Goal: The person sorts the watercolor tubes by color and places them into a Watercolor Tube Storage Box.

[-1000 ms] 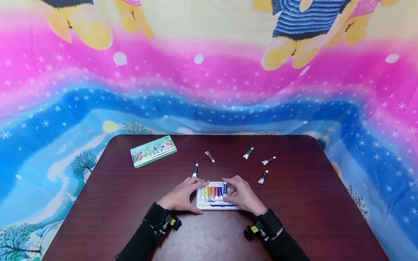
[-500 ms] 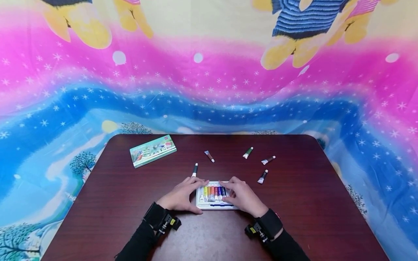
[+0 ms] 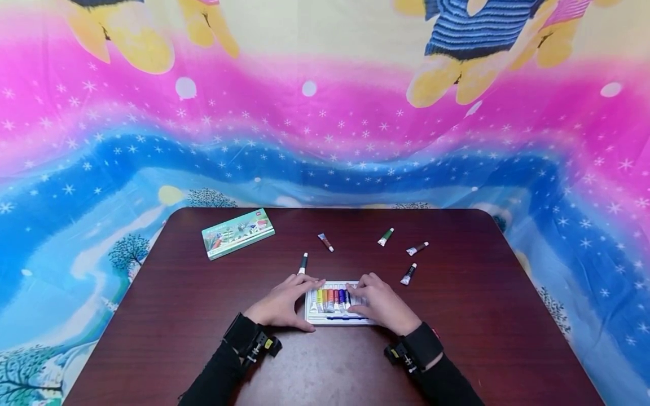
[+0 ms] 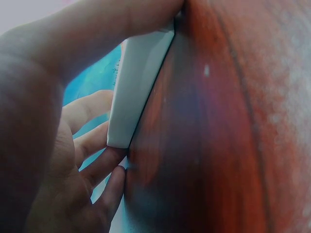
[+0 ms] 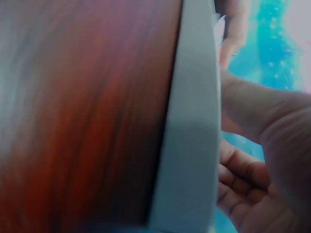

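Note:
A white tray (image 3: 311,320) with a row of paint tubes (image 3: 330,300), yellow through orange and red to blue, lies near the middle of the table. My left hand (image 3: 279,301) holds its left end, thumb at the near edge and fingers at the far edge. The left wrist view shows this hand (image 4: 73,160) around the tray's white side wall (image 4: 138,92). Over the right part of the tray, my right hand (image 3: 383,304) has thumb and index finger at the two ends of a dark blue paint tube (image 3: 348,299) in the row. The tray (image 5: 192,126) hides part of those fingers in the right wrist view.
A thin blue brush (image 3: 345,318) lies along the tray's near side. Beyond the tray are loose tubes: dark-capped grey-green (image 3: 303,264), brown-red (image 3: 326,242), green (image 3: 386,237), dark brown (image 3: 417,248) and black (image 3: 408,274). A green paint box (image 3: 238,234) lies back left.
My right hand has brought the dark blue tube leftward and down into the row beside the blue one, then shifted slightly over it. The left hand has stayed on the tray.

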Demonstrator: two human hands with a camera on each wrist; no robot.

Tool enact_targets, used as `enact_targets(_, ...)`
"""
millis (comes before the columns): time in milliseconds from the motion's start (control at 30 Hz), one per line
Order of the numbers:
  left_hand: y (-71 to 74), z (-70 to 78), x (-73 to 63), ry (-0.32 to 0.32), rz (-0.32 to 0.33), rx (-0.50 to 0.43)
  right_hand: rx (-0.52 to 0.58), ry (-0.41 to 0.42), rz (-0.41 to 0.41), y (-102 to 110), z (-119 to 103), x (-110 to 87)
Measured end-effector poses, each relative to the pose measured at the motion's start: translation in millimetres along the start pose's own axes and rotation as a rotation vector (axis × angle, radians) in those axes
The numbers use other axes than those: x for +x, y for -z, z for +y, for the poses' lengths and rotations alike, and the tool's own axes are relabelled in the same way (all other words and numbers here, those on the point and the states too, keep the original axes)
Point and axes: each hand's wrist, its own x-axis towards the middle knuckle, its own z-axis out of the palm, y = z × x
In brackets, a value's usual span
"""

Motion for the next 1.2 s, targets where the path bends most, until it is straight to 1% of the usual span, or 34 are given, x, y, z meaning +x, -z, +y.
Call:
enact_targets(133, 0.5, 0.5, -0.8, -0.003, 0.003, 0.003, -0.148, 0.054, -0.001, 3.6, -3.7, -2.2)
enact_targets(267, 1.3, 1.2, -0.9, -0.004, 0.002, 0.004, -0.242, 0.078, 0.028, 4.6, -5.0, -3.1)
enact_targets(467, 1.8, 1.5, -0.1, -0.011, -0.001, 0.001, -0.327, 0.080, 0.040, 5.2, -12.0, -2.5)
enact_targets(633, 0.4, 0.0, -0.2, -0.006, -0.004, -0.005, -0.357, 0.076, 0.040, 6.5, -16.5, -3.2)
enact_targets(767, -1.8, -1.0, -2.1, 0.009, -0.007, -0.003, -0.299, 0.073, 0.033, 6.2, -14.4, -2.1)
enact_targets(933, -1.5, 0.3, -3.5, 0.017, -0.005, -0.001, -0.114, 0.020, -0.013, 8.8, -5.1, -0.5)
enact_targets(1000, -1.1, 0.7, -3.3, 0.013, -0.001, 0.000, -0.038, -0.005, -0.015, 11.3, 0.6, -0.7)
enact_targets(1100, -1.0, 0.6, -2.6, 0.008, 0.001, 0.006, 0.031, -0.037, 0.039, 16.8, 12.3, -1.7)
enact_targets(1167, -0.9, 0.6, -1.9, 0.004, 0.002, 0.008, 0.050, -0.075, 0.111, 21.4, 23.1, -2.5)
enact_targets(1200, -0.9, 0.7, -1.6, 0.003, 0.002, 0.009, 0.060, -0.109, 0.153, 24.2, 29.4, -3.4)
